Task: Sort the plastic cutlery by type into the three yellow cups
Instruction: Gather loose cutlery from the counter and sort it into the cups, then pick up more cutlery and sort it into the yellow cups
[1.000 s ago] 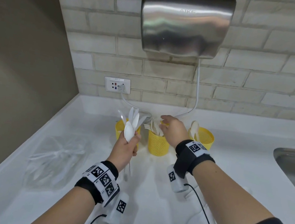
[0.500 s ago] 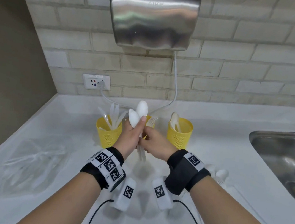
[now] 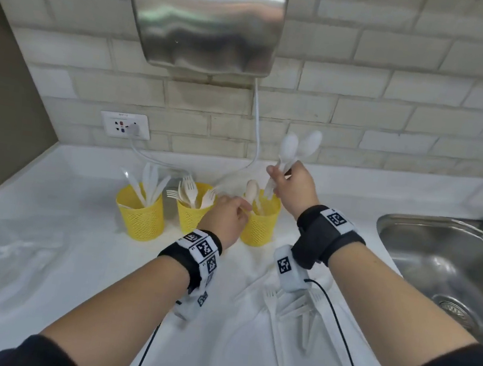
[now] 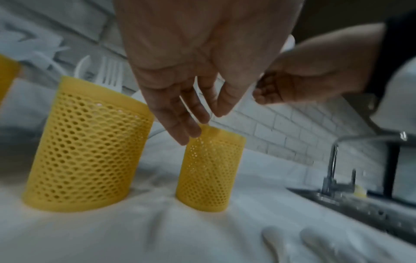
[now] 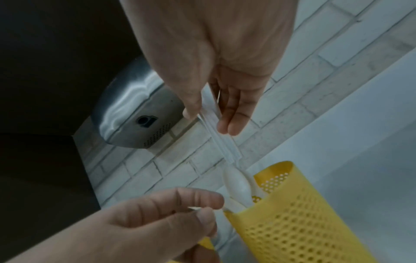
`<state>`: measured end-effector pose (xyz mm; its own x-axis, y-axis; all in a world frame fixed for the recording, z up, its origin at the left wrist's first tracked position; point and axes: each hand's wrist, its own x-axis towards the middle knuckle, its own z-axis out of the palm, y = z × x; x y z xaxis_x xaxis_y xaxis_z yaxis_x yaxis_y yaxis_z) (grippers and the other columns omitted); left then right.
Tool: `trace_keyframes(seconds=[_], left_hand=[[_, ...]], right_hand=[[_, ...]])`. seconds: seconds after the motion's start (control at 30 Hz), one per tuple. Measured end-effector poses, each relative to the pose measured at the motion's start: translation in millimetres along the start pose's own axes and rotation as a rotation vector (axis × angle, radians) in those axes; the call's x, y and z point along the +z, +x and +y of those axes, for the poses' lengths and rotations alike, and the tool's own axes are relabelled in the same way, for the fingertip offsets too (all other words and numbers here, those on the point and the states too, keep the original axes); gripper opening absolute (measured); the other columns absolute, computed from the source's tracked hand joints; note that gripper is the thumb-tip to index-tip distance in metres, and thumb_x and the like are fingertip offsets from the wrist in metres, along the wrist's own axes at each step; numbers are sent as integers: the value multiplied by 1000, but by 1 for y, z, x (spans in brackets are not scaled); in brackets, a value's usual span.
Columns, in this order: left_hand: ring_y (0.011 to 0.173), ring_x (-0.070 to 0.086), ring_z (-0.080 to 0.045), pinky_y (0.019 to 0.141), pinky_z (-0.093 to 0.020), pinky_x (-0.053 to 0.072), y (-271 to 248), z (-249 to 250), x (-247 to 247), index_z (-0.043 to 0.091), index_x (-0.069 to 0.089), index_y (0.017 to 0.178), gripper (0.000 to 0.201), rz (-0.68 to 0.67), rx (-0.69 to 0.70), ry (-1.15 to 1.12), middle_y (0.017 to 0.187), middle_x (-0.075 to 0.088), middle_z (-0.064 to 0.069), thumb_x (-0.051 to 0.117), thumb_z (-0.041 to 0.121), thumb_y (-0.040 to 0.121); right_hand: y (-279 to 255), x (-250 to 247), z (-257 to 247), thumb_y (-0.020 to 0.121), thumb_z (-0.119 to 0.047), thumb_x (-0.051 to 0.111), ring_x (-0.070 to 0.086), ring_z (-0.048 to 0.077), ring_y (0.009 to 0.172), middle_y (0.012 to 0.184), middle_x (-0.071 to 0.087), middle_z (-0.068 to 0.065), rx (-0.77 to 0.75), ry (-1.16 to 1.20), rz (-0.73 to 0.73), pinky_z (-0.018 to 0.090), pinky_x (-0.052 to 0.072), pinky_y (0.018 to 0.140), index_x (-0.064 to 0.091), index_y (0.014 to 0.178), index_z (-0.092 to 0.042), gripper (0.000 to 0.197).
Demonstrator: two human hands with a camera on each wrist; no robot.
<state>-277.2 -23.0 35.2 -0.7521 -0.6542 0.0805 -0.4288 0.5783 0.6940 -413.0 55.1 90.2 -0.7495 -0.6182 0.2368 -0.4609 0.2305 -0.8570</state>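
Note:
Three yellow mesh cups stand in a row: the left cup (image 3: 139,218) has knives, the middle cup (image 3: 189,218) forks, the right cup (image 3: 260,226) a cream spoon (image 3: 252,191). My right hand (image 3: 281,172) pinches two white spoons (image 3: 298,147) by their handles (image 5: 223,142), bowls up, just above the right cup (image 5: 292,222). My left hand (image 3: 243,210) is lower, its fingers loosely extended with the tips at that cup's rim (image 4: 225,133). I see nothing plainly held in the left hand (image 4: 202,126).
Loose white forks and knives (image 3: 293,320) lie on the counter below my right wrist. A crumpled clear plastic bag (image 3: 2,260) lies at the left. The steel sink (image 3: 443,262) is at the right, and the hand dryer (image 3: 206,17) hangs overhead with its cable.
The two spoons passed from my left hand to my right, which carried them right and up over the right cup. My left hand let go and dropped to that cup's rim.

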Motion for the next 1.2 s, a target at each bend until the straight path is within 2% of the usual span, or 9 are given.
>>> trace_keyframes(seconds=[0.1, 0.2, 0.33, 0.6, 0.77, 0.87, 0.97, 1.07, 1.2], left_hand=[[112, 52, -20, 98, -34, 45, 1, 2, 13, 24, 61, 121, 29, 3, 27, 162, 121, 43, -4, 55, 32, 93], [116, 48, -21, 97, -36, 46, 2, 3, 22, 24, 61, 120, 31, 42, 20, 208, 124, 40, -4, 56, 37, 92], [115, 49, -20, 94, -36, 47, 1, 3, 28, 24, 64, 113, 26, 132, -2, 197, 124, 41, -4, 57, 37, 91], [100, 61, -20, 89, -36, 50, -5, 6, 29, 31, 58, 120, 28, 90, -50, 113, 128, 51, -1, 52, 38, 94], [105, 60, -17, 89, -40, 51, -28, 11, 30, 29, 54, 122, 31, 130, -59, 66, 125, 54, 5, 55, 37, 92], [104, 60, -15, 91, -36, 49, -49, 13, 42, 27, 60, 116, 33, 12, -108, 126, 119, 59, 5, 55, 46, 90], [117, 56, -17, 99, -38, 45, -73, 13, 57, 27, 57, 126, 65, -208, -213, 274, 130, 57, 5, 53, 70, 77], [131, 42, -22, 102, -42, 41, -96, 12, 69, 24, 43, 139, 99, -363, -241, 434, 141, 45, 0, 55, 84, 62], [132, 33, -24, 100, -43, 40, -117, 12, 80, 26, 34, 140, 105, -334, -196, 490, 137, 37, -1, 64, 80, 56]], right_hand=[[9, 7, 16, 92, -34, 60, 62, 32, 85, 97, 62, 17, 7, -88, -54, 32, 45, 70, 58, 96, -1, 34], [6, 16, 29, 94, -37, 55, 58, 29, 86, 89, 59, 11, 35, -299, -203, 32, 40, 70, 54, 88, -6, 31], [-1, 26, 46, 97, -47, 43, 43, 35, 115, 121, 49, 16, 42, -648, -264, 42, 41, 94, 64, 104, -4, 48], [-14, 13, 53, 88, -44, 63, 36, 29, 126, 129, 43, 12, 80, -376, -168, 39, 39, 102, 51, 136, -18, 56], [-39, -13, 55, 91, -33, 60, 45, 25, 117, 111, 49, 7, 79, -131, -31, 25, 34, 94, 59, 121, -17, 34], [-63, -28, 70, 90, -27, 59, 53, 25, 110, 102, 56, 3, 112, -133, -46, 30, 41, 98, 66, 98, -24, 11], [-89, -43, 85, 86, -24, 60, 56, 25, 106, 103, 62, 5, 215, -138, -90, 38, 48, 94, 63, 87, -29, 6], [-112, -60, 94, 86, -25, 60, 51, 26, 114, 111, 59, 5, 307, -264, -151, 37, 46, 95, 63, 101, -25, 16], [-137, -76, 101, 82, -41, 64, 40, 30, 126, 131, 47, 9, 461, -576, -219, 40, 41, 99, 50, 129, -18, 54]])
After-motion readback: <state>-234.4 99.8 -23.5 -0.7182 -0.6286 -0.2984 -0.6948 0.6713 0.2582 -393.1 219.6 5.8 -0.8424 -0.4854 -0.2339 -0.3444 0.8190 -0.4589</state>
